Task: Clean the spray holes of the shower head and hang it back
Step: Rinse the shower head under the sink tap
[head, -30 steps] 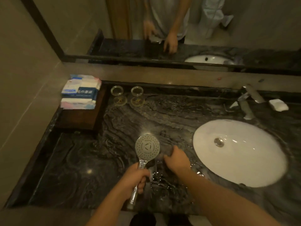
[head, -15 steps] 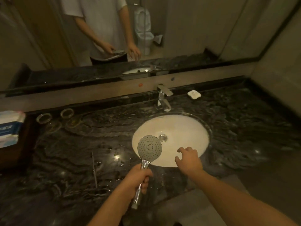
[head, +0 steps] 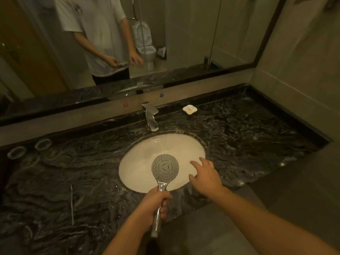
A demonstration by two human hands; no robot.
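The chrome shower head (head: 165,168) is held upright with its round, holed spray face turned up toward me, over the near part of the white sink basin (head: 147,150). My left hand (head: 156,203) is wrapped around its handle, and the handle's lower end sticks out below the fist. No hose shows on it. My right hand (head: 206,173) hovers to the right of the spray face with fingers spread, holding nothing, apart from the shower head.
A dark marble countertop (head: 248,137) surrounds the basin. A chrome faucet (head: 150,115) stands behind it, a white soap dish (head: 189,109) to its right, two glasses (head: 29,148) at far left. A thin needle-like pin (head: 72,205) lies on the counter. A mirror (head: 184,34) spans the wall.
My view has swung right from the counter's left end to the sink. My right hand left the countertop and now hovers open beside the shower head, which moved over the basin.
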